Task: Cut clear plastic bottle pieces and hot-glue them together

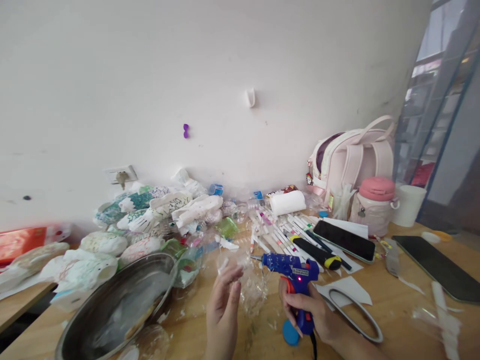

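My right hand [305, 305] grips a blue hot glue gun [296, 270], a finger at its orange trigger. A small red light glows on the gun, and its metal nozzle points left. To the left, my left hand [225, 305] is raised with thumb and fingers apart. Crumpled clear plastic [253, 287] is right beside it; whether the fingers touch it I cannot tell. A blue bottle cap [290, 332] lies below the glue gun. Behind the gun is a black and yellow utility knife [317, 252].
On the left stands a metal basin [75, 320] of cloudy liquid. Behind it are several white, drawn-on wrapped bundles [103, 242]. Markers [277, 232], a phone [345, 241], scissors [375, 325], a pink-lidded jar [375, 205] and a pink backpack [352, 160] occupy the right.
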`<state>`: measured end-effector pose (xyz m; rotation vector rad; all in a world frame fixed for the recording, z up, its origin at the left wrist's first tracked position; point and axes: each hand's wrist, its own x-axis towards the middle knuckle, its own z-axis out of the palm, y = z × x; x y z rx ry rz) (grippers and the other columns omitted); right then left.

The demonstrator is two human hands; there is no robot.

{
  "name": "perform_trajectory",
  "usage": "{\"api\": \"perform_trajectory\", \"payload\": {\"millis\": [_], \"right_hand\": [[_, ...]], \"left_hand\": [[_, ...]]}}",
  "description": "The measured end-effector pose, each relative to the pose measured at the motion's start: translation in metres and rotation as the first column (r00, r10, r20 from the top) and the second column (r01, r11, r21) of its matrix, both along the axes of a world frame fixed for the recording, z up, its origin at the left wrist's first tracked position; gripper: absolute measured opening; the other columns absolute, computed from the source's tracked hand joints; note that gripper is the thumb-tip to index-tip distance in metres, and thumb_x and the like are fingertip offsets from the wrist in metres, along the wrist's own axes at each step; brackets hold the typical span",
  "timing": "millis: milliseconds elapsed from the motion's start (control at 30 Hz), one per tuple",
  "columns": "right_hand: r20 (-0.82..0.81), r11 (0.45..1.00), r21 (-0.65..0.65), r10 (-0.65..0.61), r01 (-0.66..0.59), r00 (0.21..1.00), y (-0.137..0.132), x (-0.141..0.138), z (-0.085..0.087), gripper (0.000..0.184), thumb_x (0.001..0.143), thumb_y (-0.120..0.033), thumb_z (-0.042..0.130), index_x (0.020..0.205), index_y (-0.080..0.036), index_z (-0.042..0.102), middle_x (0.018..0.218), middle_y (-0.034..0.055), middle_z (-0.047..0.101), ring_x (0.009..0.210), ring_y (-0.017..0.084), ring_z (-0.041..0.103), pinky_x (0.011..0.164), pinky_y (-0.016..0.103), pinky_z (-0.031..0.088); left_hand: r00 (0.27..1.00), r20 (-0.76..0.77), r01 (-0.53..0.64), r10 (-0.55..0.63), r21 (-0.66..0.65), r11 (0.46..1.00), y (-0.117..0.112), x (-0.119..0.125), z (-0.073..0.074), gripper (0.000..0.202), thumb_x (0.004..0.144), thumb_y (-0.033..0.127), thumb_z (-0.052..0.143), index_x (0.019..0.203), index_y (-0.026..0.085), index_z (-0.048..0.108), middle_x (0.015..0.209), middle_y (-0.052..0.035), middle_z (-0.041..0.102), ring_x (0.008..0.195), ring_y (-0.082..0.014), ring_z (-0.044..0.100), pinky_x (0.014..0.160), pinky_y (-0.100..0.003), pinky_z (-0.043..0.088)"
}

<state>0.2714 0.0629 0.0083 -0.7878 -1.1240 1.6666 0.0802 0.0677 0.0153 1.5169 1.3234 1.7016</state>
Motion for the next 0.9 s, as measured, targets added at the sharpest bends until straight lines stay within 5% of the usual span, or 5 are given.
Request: {"api": "perform_trajectory", "payload": {"millis": [367,900], "right_hand": [[-0.012,1.000,0.017,0.023,-0.023,1.000,0.0017,-0.0006,-0.0013,0.028,0.067,-0.042,0.063,0.064,-0.016,0.054,0.041,-0.0036,0.048,0.032,0.007,0.038,0.032,0.018,0.030],[-0.028,1.000,0.029,0.007,-0.007,1.000,0.0017,-0.0003,-0.0003,0.027,0.065,-0.040,0.064,0.061,-0.017,0.052,0.043,-0.0034,0.048,0.034,0.007,0.039,0.033,0.017,0.030]], "left_hand": [[0.999,0.042,-0.010,0.012,-0.043,0.999,0.0005,0.0011,0.0013,0.029,0.075,0.051,0.062,0.086,0.027,0.074,0.097,-0.0090,0.073,0.104,-0.0303,0.062,0.097,-0.052,0.042],[1.000,0.008,-0.022,0.023,-0.032,0.999,0.0001,0.0019,0.0020,0.031,0.075,0.052,0.061,0.085,0.026,0.073,0.096,-0.0100,0.073,0.101,-0.0304,0.064,0.094,-0.053,0.044]]}}
